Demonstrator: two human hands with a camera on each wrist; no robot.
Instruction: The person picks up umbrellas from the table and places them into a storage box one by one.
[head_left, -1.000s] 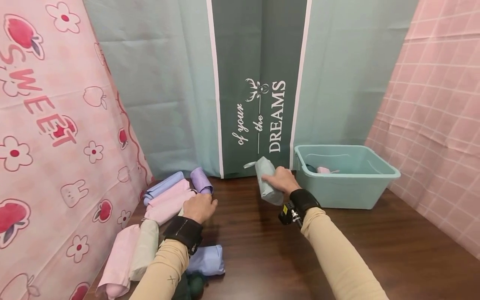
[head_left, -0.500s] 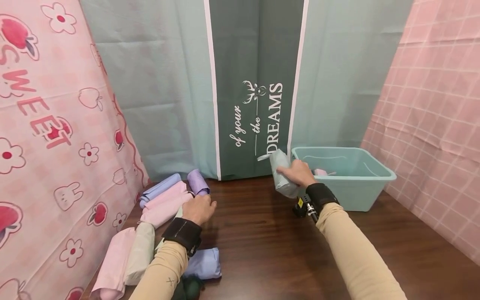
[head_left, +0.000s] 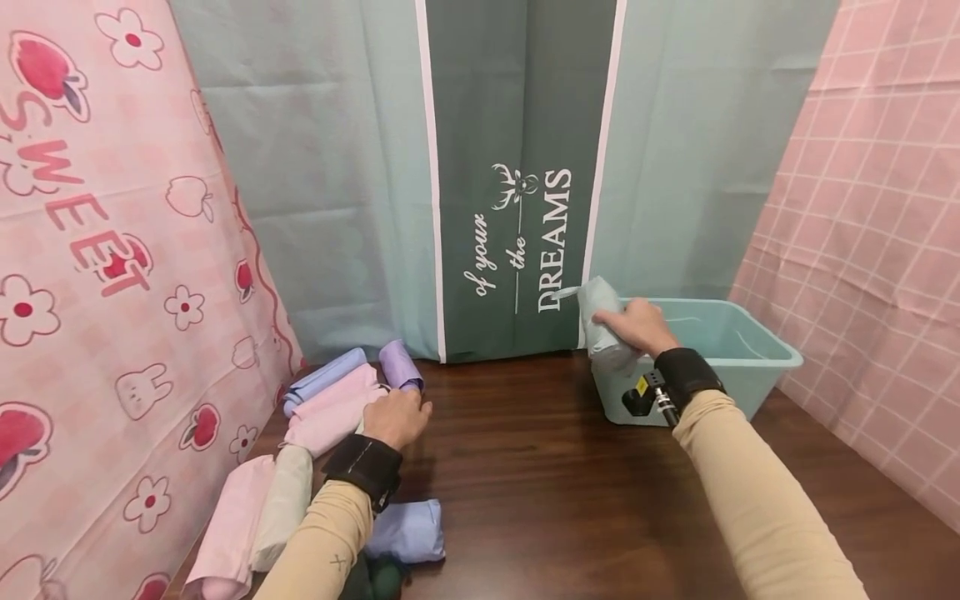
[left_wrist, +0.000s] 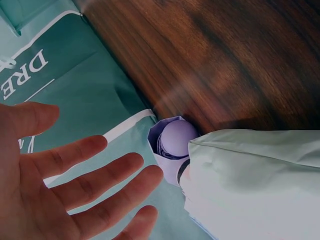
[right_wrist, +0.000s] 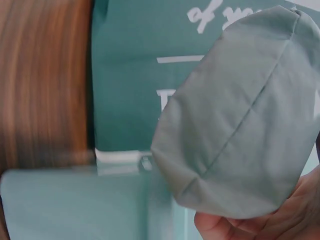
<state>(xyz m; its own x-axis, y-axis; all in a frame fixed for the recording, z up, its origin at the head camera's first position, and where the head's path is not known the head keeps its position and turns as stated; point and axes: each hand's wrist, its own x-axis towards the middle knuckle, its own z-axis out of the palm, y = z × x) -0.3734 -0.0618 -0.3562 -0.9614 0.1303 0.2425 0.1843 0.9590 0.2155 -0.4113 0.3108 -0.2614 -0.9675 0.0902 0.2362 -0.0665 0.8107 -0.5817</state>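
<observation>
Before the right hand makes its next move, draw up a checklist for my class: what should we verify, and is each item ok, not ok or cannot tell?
1. Right hand grips the grey-green bundle: ok.
2. Bin stands upright on the table, opening upward: ok.
3. Bundle inside the bin: not ok; in the head view it is held up at the bin's left end.
4. Left hand holding nothing: ok; its fingers are spread.
5. Bin floor clear: cannot tell; it is hidden.
</observation>
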